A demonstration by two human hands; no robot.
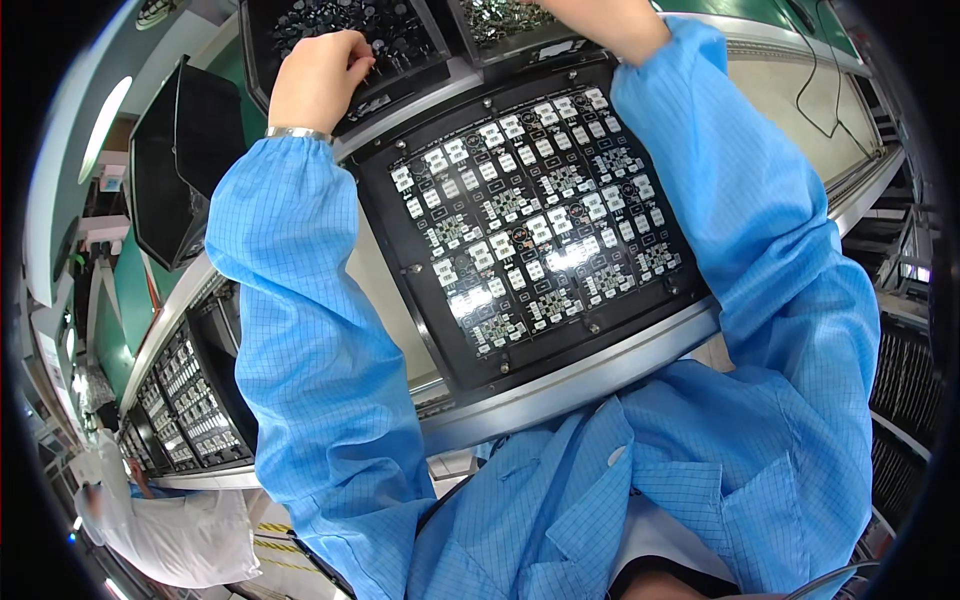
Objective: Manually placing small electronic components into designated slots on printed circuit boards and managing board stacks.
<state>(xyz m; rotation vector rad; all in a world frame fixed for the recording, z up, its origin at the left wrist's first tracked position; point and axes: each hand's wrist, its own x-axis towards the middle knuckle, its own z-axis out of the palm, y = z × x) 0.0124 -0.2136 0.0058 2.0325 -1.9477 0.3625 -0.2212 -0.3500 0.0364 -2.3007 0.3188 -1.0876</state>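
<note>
The curled left hand [318, 82] hovers over a black bin [415, 85] of dark round components [395, 30], the right hand [612, 24] near a dark-walled bin [490, 70] of shiny parts [500, 22], both grasps unclear.

A conveyor [800, 110] with a pale bed and metal rails crosses the room. Green surfacing [745, 10] borders its far edge. Beyond that edge, leftward, a white strip light [105, 130] glows. Off the near edge, dark slotted racks [905, 370] stand rightward, and yellow-and-black striped bands [280, 548] show leftward.
</note>
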